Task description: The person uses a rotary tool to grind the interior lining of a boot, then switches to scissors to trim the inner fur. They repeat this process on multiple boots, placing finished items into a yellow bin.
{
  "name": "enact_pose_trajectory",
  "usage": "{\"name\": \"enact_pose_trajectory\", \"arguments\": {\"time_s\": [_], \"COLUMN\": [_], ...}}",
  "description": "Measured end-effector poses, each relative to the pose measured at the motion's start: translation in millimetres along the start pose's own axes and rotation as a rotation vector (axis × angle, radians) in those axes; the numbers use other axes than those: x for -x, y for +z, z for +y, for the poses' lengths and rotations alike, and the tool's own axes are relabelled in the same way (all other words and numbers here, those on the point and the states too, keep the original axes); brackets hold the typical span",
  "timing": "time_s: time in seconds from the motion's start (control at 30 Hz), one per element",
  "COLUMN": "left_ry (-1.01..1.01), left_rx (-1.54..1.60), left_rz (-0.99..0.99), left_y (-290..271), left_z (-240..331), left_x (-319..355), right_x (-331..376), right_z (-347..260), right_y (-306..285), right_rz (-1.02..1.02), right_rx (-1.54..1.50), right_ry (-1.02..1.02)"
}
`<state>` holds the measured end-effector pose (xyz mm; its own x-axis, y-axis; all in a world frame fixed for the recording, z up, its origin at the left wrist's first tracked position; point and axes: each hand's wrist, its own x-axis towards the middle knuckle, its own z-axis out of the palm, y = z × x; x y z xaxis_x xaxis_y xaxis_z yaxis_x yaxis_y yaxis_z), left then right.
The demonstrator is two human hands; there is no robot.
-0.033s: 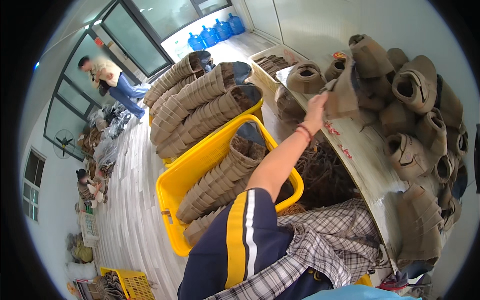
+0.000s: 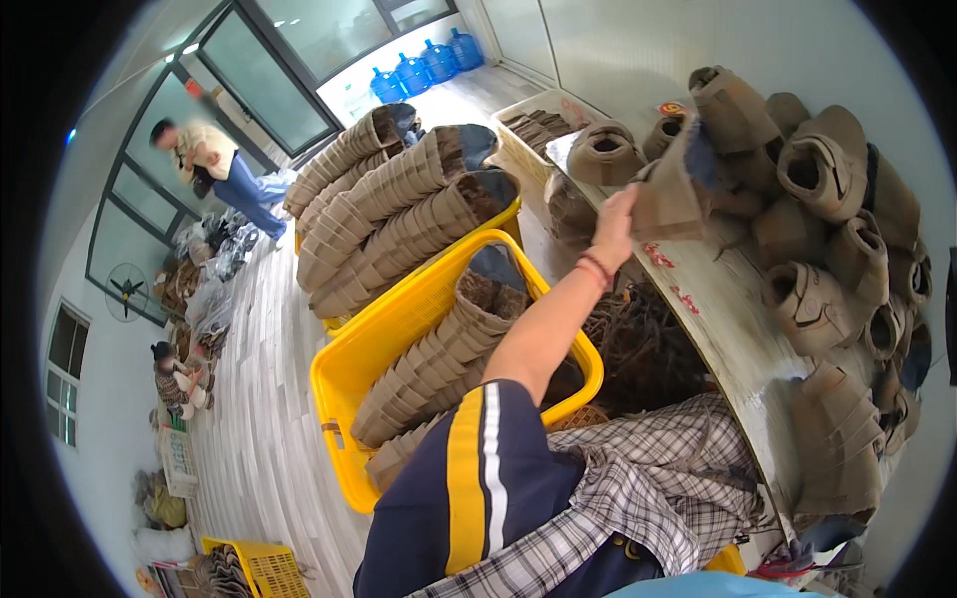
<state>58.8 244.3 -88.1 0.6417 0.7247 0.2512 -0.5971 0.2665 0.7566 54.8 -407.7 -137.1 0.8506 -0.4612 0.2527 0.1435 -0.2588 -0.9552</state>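
Observation:
My left hand (image 2: 615, 227), with a red band at the wrist, reaches over the table's edge. Its fingers are closed on the near side of a brown shoe upper (image 2: 670, 199) with blue lining, which stands at the table's edge. Just beyond it sits another brown shoe upper (image 2: 606, 152) with a round dark opening. A heap of similar brown shoe uppers (image 2: 812, 309) covers the right side of the table (image 2: 713, 299). A nested stack of uppers (image 2: 837, 439) lies at its near end. My right hand is out of view.
A yellow basket (image 2: 334, 439) with nested brown uppers stands left of my arm, another loaded basket (image 2: 419, 274) behind it. Dark scraps (image 2: 648, 344) lie below the table. A white crate (image 2: 513, 140) stands farther back. Two people (image 2: 214, 159) are at the left, away from me.
My left hand and the shoe upper it grips have shifted slightly left. More of the upper's blue lining shows. The heap on the table stays as it was.

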Motion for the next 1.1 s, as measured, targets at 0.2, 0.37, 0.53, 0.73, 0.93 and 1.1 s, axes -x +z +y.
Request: {"name": "enact_pose_trajectory", "arguments": {"time_s": [0.2,0.37,0.53,0.73,0.93,1.1], "left_ry": [-0.573,-1.119,-1.556,-1.336,-1.169,-1.197], "left_rx": [0.237,0.426,0.197,-0.056,-0.021,0.089], "left_rz": [0.258,-0.328,-0.288,-0.206,-0.202,-0.062], "left_y": [-26.3,-27.3,14.3,15.1,3.5,-1.6], "left_z": [89.5,80.8,19.3,21.0,38.4,30.8], "left_x": [98.3,142.5,191.9,224.9,259.2,259.1], "right_x": [34.7,63.3,100.0,133.8,142.1,136.3], "right_z": [-60.9,-97.8,-161.0,-105.1,-108.3,-130.0], "right_y": [15.9,22.9,69.7,84.5,79.8,89.5], "right_rz": [-0.064,-0.546,-1.082,-1.202,-1.128,-1.194], "right_rx": [-0.136,-0.135,0.680,0.944,0.954,0.986], "right_ry": [0.144,-0.013,-0.371,-0.475,-0.559,-0.586]}}
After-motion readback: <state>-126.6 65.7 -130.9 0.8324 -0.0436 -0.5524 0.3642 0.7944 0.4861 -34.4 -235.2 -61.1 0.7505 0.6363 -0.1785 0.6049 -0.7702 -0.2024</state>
